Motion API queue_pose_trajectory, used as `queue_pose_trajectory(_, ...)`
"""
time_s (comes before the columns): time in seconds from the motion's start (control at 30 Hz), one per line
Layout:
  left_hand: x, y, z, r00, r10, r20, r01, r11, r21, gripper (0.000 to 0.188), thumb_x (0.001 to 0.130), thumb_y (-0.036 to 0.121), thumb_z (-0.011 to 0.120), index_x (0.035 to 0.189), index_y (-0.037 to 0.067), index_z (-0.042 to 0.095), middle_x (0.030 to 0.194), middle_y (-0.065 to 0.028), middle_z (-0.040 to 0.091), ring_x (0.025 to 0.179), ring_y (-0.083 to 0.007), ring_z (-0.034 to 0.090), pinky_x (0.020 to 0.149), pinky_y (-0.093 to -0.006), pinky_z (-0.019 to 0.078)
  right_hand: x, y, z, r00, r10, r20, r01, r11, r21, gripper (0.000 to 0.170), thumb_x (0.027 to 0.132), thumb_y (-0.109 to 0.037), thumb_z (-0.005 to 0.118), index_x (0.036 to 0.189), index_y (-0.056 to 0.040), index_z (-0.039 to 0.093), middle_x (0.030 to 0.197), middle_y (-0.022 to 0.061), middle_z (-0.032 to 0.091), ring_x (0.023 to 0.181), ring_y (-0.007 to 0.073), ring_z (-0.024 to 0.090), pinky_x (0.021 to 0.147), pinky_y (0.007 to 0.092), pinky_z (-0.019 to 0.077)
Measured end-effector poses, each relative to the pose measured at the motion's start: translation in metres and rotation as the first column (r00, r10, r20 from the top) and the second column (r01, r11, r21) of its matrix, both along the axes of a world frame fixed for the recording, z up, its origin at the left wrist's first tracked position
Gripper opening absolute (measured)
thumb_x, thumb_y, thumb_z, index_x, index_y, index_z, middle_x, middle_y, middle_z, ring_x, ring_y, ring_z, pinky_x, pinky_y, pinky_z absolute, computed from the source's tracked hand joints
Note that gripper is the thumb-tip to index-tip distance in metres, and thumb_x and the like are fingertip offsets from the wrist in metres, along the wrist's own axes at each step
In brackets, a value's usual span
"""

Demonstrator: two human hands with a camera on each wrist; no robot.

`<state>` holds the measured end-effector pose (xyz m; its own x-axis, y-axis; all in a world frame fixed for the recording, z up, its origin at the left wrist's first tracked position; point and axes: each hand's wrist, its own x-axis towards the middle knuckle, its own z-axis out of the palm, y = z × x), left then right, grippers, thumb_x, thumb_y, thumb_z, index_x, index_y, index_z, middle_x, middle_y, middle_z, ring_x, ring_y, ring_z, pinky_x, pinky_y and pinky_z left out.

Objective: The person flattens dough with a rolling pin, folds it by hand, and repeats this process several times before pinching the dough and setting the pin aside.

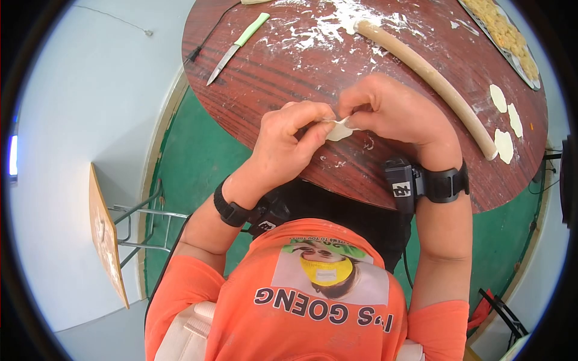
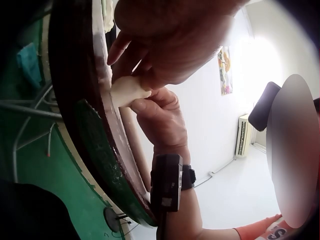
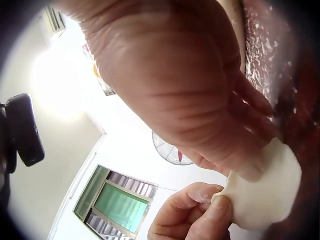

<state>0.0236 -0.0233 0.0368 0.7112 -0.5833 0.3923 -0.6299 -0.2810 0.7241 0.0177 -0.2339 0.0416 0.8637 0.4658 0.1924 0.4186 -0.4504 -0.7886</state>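
A thin, pale dough wrapper is stretched between both hands, just over the near part of the round wooden table. My left hand pinches its left edge between thumb and fingers. On the other side my right hand pinches the upper right edge, thumb and forefinger close to the left fingertips. In the right wrist view the wrapper hangs as a smooth, rounded sheet from the two pinches. Seen from the left wrist, the wrapper is partly covered by the fingers.
A long rolling pin lies slantwise beyond the right hand. Three flat wrappers, one the nearest wrapper, lie to its right. At the far right is a tray of yellowish food. A green-handled knife lies at the left, near scattered flour.
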Motion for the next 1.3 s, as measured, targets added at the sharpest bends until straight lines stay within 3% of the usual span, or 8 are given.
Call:
queue_pose_trajectory(0.43,0.006,0.0,0.02,0.988,-0.112,-0.104,0.108,0.993,-0.047,0.016,0.078,-0.002,0.066,0.092,0.004,0.065,0.079,-0.0079,0.066,0.07,-0.0219,0.06,0.065,-0.0315,0.0489,-0.005,-0.012,0.017,0.933,0.154,-0.325,-0.095,0.977,0.19,0.006,0.076,-0.002,0.064,0.08,0.0021,0.065,0.068,0.0003,0.061,0.066,0.006,0.054,0.061,0.0235,0.0433)
queue_pose_trajectory(0.57,0.019,-0.004,0.041,0.984,-0.139,-0.112,0.137,0.99,-0.027,0.012,0.08,-0.002,0.062,0.092,0.002,0.065,0.078,-0.0066,0.065,0.068,-0.0163,0.061,0.064,-0.0281,0.0493,-0.006,-0.015,0.019,0.933,0.123,-0.338,-0.022,0.958,0.287,0.009,0.078,-0.001,0.064,0.085,0.0026,0.065,0.071,-0.0005,0.062,0.068,0.006,0.055,0.063,0.0229,0.0444)
queue_pose_trajectory(0.63,0.041,-0.011,0.044,0.981,-0.149,-0.121,0.145,0.988,-0.044,0.008,0.084,-0.001,0.06,0.091,-0.001,0.063,0.074,-0.0035,0.064,0.066,-0.0097,0.059,0.063,-0.0253,0.0494,0.0,-0.014,0.003,0.971,-0.181,-0.155,0.232,0.869,0.437,0.008,0.078,-0.005,0.064,0.084,0.0004,0.064,0.066,0.0033,0.06,0.061,0.0088,0.054,0.056,0.0262,0.0424)
queue_pose_trajectory(0.73,0.088,-0.025,0.056,0.982,-0.15,-0.114,0.17,0.968,0.185,0.008,0.087,0.003,0.06,0.092,-0.002,0.064,0.082,0.0002,0.063,0.075,-0.0051,0.057,0.065,-0.0219,0.0476,0.009,-0.024,-0.002,0.878,-0.476,0.055,0.428,0.831,0.355,0.011,0.079,-0.005,0.065,0.086,0.0029,0.063,0.066,0.0055,0.061,0.062,0.0106,0.055,0.057,0.0269,0.044)
queue_pose_trajectory(0.87,0.15,-0.048,0.037,0.938,-0.277,-0.209,0.299,0.951,0.079,0.007,0.086,0.003,0.061,0.091,-0.002,0.063,0.081,0.0013,0.062,0.074,-0.0053,0.056,0.063,-0.0225,0.0472,0.01,-0.033,0.0,0.798,-0.586,0.141,0.527,0.792,0.309,0.013,0.08,-0.006,0.065,0.089,0.0023,0.063,0.069,0.0125,0.064,0.061,0.0195,0.059,0.06,0.0303,0.0465)
queue_pose_trajectory(1.0,0.192,-0.063,0.021,0.931,-0.211,-0.299,0.278,0.938,0.206,0.005,0.086,0.003,0.062,0.089,-0.001,0.063,0.078,0.0014,0.06,0.072,-0.0066,0.056,0.065,-0.0227,0.0467,0.008,-0.032,0.002,0.776,-0.608,0.168,0.547,0.782,0.301,0.012,0.08,-0.006,0.065,0.09,0.0014,0.064,0.07,0.0143,0.064,0.06,0.0221,0.059,0.059,0.0319,0.0467)
queue_pose_trajectory(1.1,0.211,-0.068,0.008,0.982,-0.126,0.139,0.055,0.902,0.428,0.005,0.083,0.004,0.063,0.086,0.0,0.063,0.076,-0.005,0.062,0.071,-0.0138,0.06,0.066,-0.0301,0.0481,0.006,-0.029,0.004,0.766,-0.627,0.144,0.577,0.769,0.275,0.014,0.08,-0.005,0.066,0.092,0.0004,0.064,0.067,0.0156,0.062,0.059,0.024,0.059,0.059,0.0329,0.0467)
queue_pose_trajectory(1.3,0.212,-0.065,-0.007,0.863,-0.14,0.485,-0.124,0.872,0.473,0.012,0.08,0.005,0.061,0.091,0.002,0.065,0.085,-0.0159,0.065,0.076,-0.0314,0.062,0.07,-0.0357,0.0485,0.005,-0.03,0.007,0.74,-0.639,0.21,0.606,0.769,0.205,0.015,0.08,-0.006,0.066,0.094,0.0002,0.063,0.07,0.0167,0.063,0.06,0.029,0.06,0.059,0.034,0.0473)
